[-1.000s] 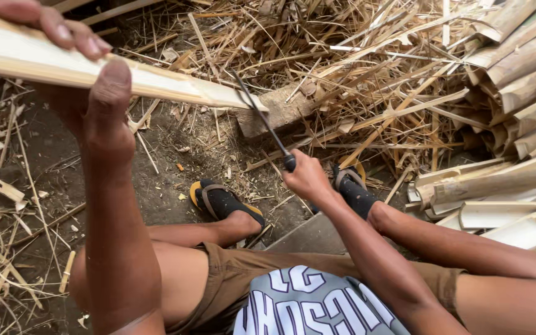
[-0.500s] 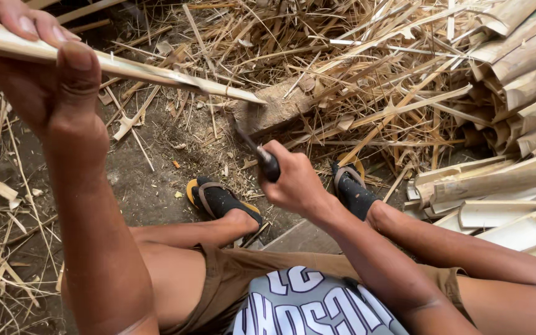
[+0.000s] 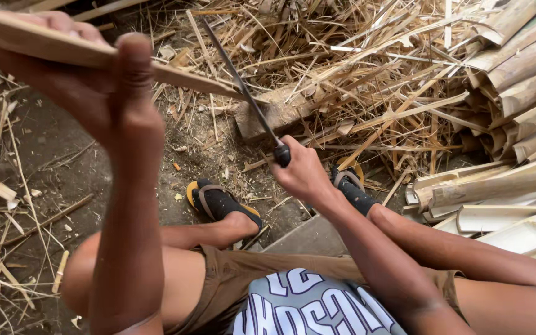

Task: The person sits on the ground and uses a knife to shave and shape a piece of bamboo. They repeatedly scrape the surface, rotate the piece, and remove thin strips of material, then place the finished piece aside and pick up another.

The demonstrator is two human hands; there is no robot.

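- Left hand (image 3: 103,93), raised close to the camera at upper left, has its grip clamped on a long pale bamboo slat (image 3: 187,77): the thumb lies up across the near face and the fingers curl over the far edge.
- Bamboo slat runs from the upper left corner down to the right, and its far end reaches a weathered wooden block (image 3: 274,115) on the ground.
- Right hand (image 3: 302,170), at mid-frame, has its grip closed round the dark handle of a long thin blade (image 3: 240,80).
- Blade points up and to the left from the fist and crosses the slat near its far end; whether the edge is biting into the wood cannot be told.
- Both feet wear black sandals with yellow soles (image 3: 218,201), planted on the bare dirt ground (image 3: 51,142) just below the block.
- Dry bamboo shavings and splinters (image 3: 373,74) lie heaped across the top of the view, behind the block.
- Stacked split bamboo pieces (image 3: 516,68), curved and pale, are piled along the right side, well apart from both hands.
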